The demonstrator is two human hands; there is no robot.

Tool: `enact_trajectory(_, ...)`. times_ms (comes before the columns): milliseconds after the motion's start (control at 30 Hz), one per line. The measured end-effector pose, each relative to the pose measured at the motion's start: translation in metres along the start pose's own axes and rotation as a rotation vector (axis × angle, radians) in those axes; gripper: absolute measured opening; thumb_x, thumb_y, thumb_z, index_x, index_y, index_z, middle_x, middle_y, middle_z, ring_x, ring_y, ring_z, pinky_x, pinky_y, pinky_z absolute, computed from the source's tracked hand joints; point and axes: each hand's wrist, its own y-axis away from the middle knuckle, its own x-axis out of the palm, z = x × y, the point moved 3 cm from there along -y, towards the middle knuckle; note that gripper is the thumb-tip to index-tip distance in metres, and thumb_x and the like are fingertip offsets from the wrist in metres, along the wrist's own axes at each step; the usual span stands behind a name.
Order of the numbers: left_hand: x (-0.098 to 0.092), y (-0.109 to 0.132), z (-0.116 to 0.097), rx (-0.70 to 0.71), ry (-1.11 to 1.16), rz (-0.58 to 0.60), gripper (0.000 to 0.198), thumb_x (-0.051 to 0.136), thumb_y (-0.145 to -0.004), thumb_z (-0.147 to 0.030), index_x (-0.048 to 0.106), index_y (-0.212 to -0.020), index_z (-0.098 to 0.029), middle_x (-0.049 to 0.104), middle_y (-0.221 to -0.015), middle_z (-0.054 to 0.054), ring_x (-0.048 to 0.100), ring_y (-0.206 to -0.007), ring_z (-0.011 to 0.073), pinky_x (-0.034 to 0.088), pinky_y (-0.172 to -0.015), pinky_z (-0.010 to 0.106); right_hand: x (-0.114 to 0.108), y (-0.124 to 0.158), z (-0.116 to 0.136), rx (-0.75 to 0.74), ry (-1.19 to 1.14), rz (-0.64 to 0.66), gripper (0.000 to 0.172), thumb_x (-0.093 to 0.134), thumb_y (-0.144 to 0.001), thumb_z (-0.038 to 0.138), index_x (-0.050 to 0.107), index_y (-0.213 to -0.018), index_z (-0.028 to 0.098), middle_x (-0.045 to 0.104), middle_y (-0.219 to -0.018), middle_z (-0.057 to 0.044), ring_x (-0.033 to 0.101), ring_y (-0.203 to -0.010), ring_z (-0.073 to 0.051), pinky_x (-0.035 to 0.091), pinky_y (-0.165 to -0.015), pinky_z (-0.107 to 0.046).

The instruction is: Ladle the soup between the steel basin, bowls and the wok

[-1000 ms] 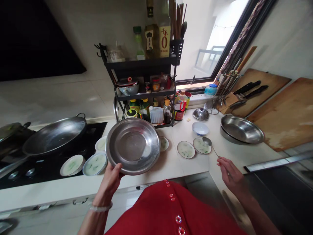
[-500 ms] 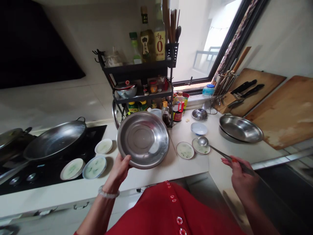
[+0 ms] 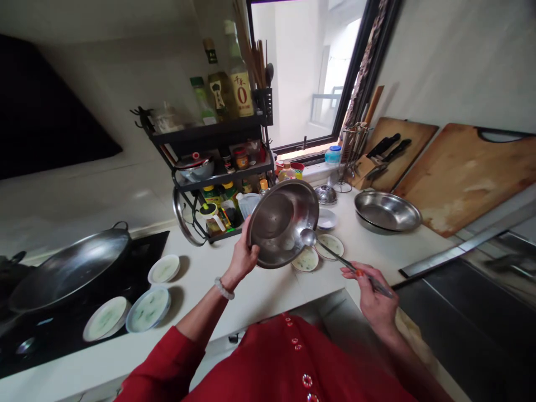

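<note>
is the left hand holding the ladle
No, the ladle is in the right hand, while the left hand grips a tilted metal basin.

The left hand (image 3: 244,254) holds a tilted metal basin (image 3: 276,218), the right hand (image 3: 376,296) a ladle (image 3: 309,238).

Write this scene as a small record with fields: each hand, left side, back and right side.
Left hand: grips a round silver metal basin, tilted
Right hand: holds a silver long-handled metal ladle, which overlaps the basin in view
Contact of ladle and basin: cannot tell
Left side: three round whitish bowls of pale liquid; large grey metal wok on black stovetop
Back: black tiered rack with bottles
Right side: two brown wooden boards, leaning
</note>
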Motion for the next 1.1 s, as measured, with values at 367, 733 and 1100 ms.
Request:
enact_trajectory(367,0.037,-0.005,-0.024,0.276,-0.262,0.248,0.089,0.041,-0.070,0.004,0.019,-0.150,-0.027,0.036,-0.147,0.011,0.036,-0.132,0.0262,0.032,-0.109,0.047,0.008,0.008,-0.002,-0.477,0.160,0.302,0.038,0.048,-0.087,0.005,0.062,-0.117,0.023,0.065,-0.114,-0.012,0.065,-0.101,-0.024,0.060,-0.077,-0.036)
enact_trajectory(733,0.030,-0.005,-0.039,0.355,-0.302,0.324,0.090,0.040,-0.072,0.005,0.014,-0.151,-0.030,0.033,-0.147,0.011,0.035,-0.132,0.0261,0.034,-0.108,0.048,0.009,0.012,0.005,-0.599,0.259,0.414,0.041,0.050,-0.086,0.004,0.062,-0.121,0.022,0.064,-0.116,-0.014,0.063,-0.108,-0.026,0.056,-0.088,-0.040)
enact_trajectory(1100,0.028,-0.003,-0.042,0.362,-0.326,0.346,0.090,0.040,-0.071,0.005,0.014,-0.151,-0.028,0.034,-0.145,0.013,0.036,-0.131,0.0258,0.034,-0.108,0.048,0.016,0.005,0.000,-0.743,0.370,0.521,0.054,0.041,-0.087,0.001,0.050,-0.135,0.023,0.060,-0.125,-0.014,0.057,-0.117,-0.026,0.050,-0.097,-0.045)
